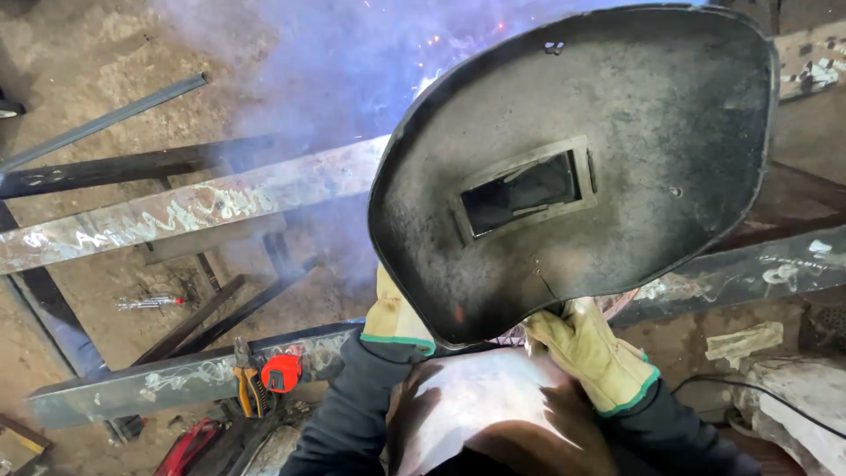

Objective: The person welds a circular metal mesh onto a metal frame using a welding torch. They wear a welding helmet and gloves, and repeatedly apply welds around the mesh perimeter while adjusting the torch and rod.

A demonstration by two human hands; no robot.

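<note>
Dirt floor (70, 53), steel beams (176, 211), smoke; pliers (249, 383) and tape measure (282, 372) on near beam; my right hand (590, 353) grips welding shield (573, 167); left hand (392, 313) behind it, grip untellable.

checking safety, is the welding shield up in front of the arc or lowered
Up: the welding shield is held by a gloved hand between camera and arc glow, sparks and smoke showing above its edge.

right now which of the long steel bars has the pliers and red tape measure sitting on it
The near steel bar, running low left toward the left glove; pliers and tape measure rest on it. The far bar carries neither.
</note>
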